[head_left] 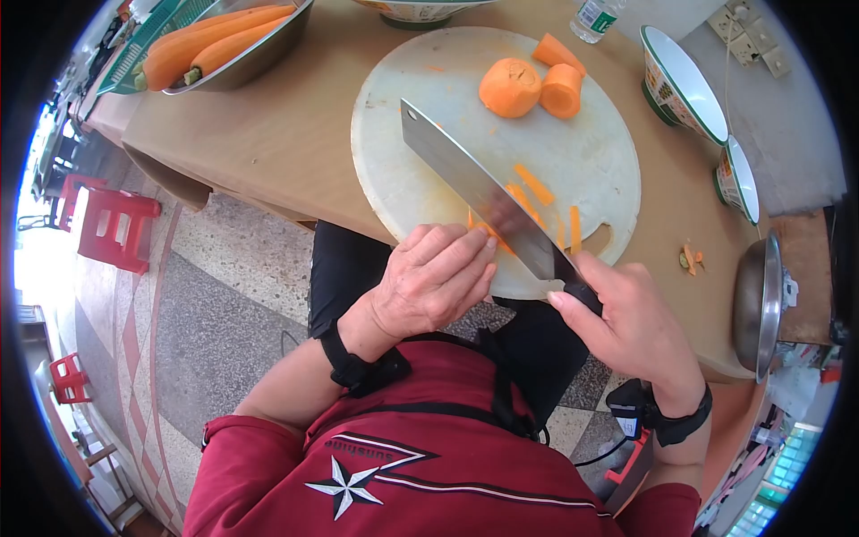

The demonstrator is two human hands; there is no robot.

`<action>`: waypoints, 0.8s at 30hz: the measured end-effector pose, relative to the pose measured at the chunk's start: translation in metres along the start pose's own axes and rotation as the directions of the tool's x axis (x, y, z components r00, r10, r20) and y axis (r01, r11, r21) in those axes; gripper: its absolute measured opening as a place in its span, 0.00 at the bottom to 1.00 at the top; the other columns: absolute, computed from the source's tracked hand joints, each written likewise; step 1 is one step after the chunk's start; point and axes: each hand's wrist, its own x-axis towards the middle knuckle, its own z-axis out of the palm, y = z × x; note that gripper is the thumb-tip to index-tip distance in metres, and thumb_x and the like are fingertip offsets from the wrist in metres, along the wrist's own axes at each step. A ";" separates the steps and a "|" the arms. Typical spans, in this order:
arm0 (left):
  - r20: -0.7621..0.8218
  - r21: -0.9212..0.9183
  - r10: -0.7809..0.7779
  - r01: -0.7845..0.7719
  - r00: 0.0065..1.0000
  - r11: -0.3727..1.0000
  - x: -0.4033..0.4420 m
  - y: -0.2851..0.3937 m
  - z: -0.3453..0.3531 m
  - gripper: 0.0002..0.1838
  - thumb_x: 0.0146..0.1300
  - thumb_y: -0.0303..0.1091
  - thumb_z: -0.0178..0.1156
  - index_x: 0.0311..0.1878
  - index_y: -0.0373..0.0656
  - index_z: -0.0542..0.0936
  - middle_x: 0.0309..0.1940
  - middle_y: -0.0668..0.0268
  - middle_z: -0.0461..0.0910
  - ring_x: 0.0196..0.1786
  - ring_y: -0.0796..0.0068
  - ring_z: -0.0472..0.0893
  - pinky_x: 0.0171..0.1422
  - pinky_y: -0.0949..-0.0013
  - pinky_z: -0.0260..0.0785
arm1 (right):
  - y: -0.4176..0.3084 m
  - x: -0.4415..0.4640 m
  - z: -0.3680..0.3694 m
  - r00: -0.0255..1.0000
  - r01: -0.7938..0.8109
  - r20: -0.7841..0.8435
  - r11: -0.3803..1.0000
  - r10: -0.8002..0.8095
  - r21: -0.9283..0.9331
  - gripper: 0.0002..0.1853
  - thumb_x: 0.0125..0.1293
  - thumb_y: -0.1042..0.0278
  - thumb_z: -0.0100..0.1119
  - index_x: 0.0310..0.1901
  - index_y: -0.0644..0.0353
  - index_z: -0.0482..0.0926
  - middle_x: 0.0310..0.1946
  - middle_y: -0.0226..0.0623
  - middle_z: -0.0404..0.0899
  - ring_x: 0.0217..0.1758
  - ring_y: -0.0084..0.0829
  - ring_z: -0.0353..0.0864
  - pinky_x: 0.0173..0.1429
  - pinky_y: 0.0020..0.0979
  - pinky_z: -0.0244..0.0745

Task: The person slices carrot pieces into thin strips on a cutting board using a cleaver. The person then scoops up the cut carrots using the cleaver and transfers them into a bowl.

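Head view, fisheye, with a black border cutting off the outer scene. The left fingers conceal most of the carrot (481, 227) beneath them; only orange slivers show at the fingertips, so its shape and its contact with the board cannot be made out. The handle (580, 291) of the knife (474, 186) is partly covered by the right hand, and the blade hides part of the strips (534, 184) lying on the round board (412, 85). A bowl (425, 11) beyond the board is cut off by the upper edge, as is the metal bowl (243, 73) of whole carrots (215, 40) at far left. The left hand (434, 277) lies back upward at the board's near edge, wrist bent slightly, fingers curled and drawn together on the carrot, their tips just beside the blade. The right hand (622, 309) is closed on the handle, its thumb along the near side and its index finger toward the blade's base; the forearm rises from the lower right. The blade slants away from this hand toward the far left. Three large carrot pieces (510, 88) sit at the board's far side, near a bottle (594, 18). Scraps (689, 259) lie on the table (259, 134) to the right.
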 end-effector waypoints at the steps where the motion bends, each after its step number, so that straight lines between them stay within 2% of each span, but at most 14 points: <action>1: -0.003 -0.003 0.002 -0.002 1.000 1.000 0.000 0.000 0.000 0.17 0.48 0.27 0.68 0.44 0.34 0.85 0.43 0.61 0.83 0.39 0.67 0.81 0.40 0.67 0.71 | -0.002 0.003 0.001 1.000 -0.001 -0.003 1.000 0.001 -0.016 0.13 0.67 0.65 0.61 0.33 0.66 0.70 0.20 0.56 0.72 0.27 0.58 0.75 0.30 0.48 0.66; 4: -0.015 -0.018 -0.010 0.009 1.000 1.000 -0.001 0.000 0.001 0.16 0.48 0.26 0.69 0.43 0.35 0.85 0.43 0.60 0.83 0.39 0.66 0.81 0.40 0.67 0.71 | -0.001 0.018 0.008 0.996 0.073 -0.048 0.997 -0.073 -0.007 0.12 0.67 0.66 0.60 0.34 0.67 0.71 0.21 0.56 0.73 0.28 0.59 0.76 0.32 0.50 0.67; 8: -0.012 -0.008 -0.010 0.010 1.000 1.000 0.000 0.000 -0.001 0.16 0.47 0.26 0.69 0.43 0.35 0.85 0.43 0.60 0.83 0.39 0.66 0.81 0.40 0.67 0.72 | -0.001 0.039 0.017 0.995 0.069 -0.082 0.996 -0.065 0.047 0.11 0.67 0.67 0.59 0.35 0.68 0.72 0.21 0.56 0.74 0.29 0.58 0.77 0.33 0.49 0.68; 10: -0.001 -0.030 -0.015 0.015 1.000 0.999 -0.001 0.000 -0.001 0.17 0.47 0.25 0.69 0.43 0.35 0.85 0.43 0.60 0.82 0.40 0.66 0.81 0.40 0.67 0.72 | 0.006 0.044 0.025 0.961 0.205 -0.204 0.975 -0.184 0.086 0.13 0.66 0.66 0.61 0.36 0.69 0.72 0.17 0.49 0.67 0.17 0.37 0.64 0.24 0.36 0.61; 11: -0.001 -0.027 -0.016 0.016 1.000 1.000 -0.001 0.000 -0.002 0.17 0.47 0.25 0.69 0.43 0.35 0.85 0.43 0.60 0.82 0.40 0.66 0.81 0.40 0.67 0.72 | 0.003 0.042 0.022 0.961 0.208 -0.204 0.974 -0.187 0.086 0.13 0.66 0.66 0.61 0.36 0.69 0.72 0.17 0.49 0.67 0.17 0.37 0.64 0.24 0.36 0.61; 13: 0.010 -0.030 0.001 0.000 1.000 1.000 -0.001 -0.001 -0.002 0.17 0.50 0.27 0.69 0.44 0.31 0.83 0.44 0.60 0.80 0.41 0.66 0.80 0.45 0.65 0.72 | -0.003 0.037 0.013 0.997 -0.011 -0.073 0.989 0.022 0.148 0.13 0.66 0.67 0.61 0.34 0.69 0.71 0.18 0.52 0.71 0.22 0.52 0.74 0.29 0.42 0.66; 14: 0.009 -0.029 0.000 0.000 1.000 1.000 -0.001 -0.001 -0.002 0.17 0.50 0.27 0.69 0.44 0.31 0.83 0.44 0.60 0.80 0.41 0.66 0.80 0.45 0.65 0.72 | -0.001 0.034 0.014 0.997 -0.011 -0.072 0.989 0.021 0.148 0.13 0.66 0.67 0.61 0.34 0.69 0.71 0.18 0.52 0.71 0.22 0.52 0.74 0.29 0.42 0.66; 16: 0.014 -0.019 0.008 -0.007 1.000 1.000 -0.001 -0.001 -0.002 0.17 0.50 0.27 0.69 0.44 0.32 0.83 0.44 0.60 0.80 0.41 0.66 0.80 0.45 0.65 0.72 | 0.005 0.023 0.015 0.984 0.089 -0.165 0.990 -0.070 0.113 0.14 0.66 0.67 0.62 0.33 0.68 0.71 0.16 0.50 0.69 0.19 0.48 0.71 0.26 0.40 0.63; 19: -0.008 -0.017 -0.008 0.008 1.000 1.000 -0.001 -0.001 0.000 0.17 0.48 0.26 0.68 0.44 0.34 0.85 0.44 0.60 0.83 0.39 0.66 0.81 0.41 0.66 0.72 | 0.002 0.009 0.006 0.993 0.021 -0.113 0.997 -0.013 0.070 0.14 0.65 0.67 0.63 0.33 0.68 0.71 0.16 0.50 0.68 0.18 0.48 0.71 0.25 0.40 0.62; 24: -0.013 -0.013 0.001 -0.001 1.000 1.000 -0.001 -0.001 0.000 0.17 0.48 0.26 0.68 0.44 0.34 0.85 0.43 0.60 0.83 0.39 0.66 0.81 0.41 0.66 0.72 | 0.005 -0.001 0.006 0.992 0.031 -0.121 0.997 -0.022 0.074 0.14 0.65 0.66 0.65 0.33 0.67 0.71 0.15 0.51 0.67 0.18 0.48 0.71 0.24 0.40 0.62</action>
